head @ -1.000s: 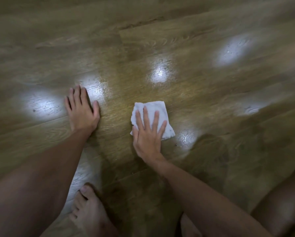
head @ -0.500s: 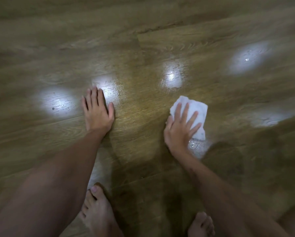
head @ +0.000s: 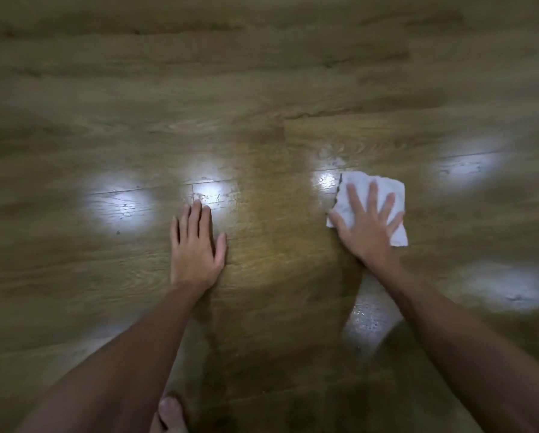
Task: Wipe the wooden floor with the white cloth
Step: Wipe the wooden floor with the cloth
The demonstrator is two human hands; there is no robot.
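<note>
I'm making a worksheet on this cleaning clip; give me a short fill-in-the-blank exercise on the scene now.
1. The cloth lies under the ____ hand.
2. The left hand rests flat on the bare ____.
3. The colour of the cloth is ____.
4. The fingers on the cloth are spread, not ____.

Missing words: right; floor; white; curled
</note>
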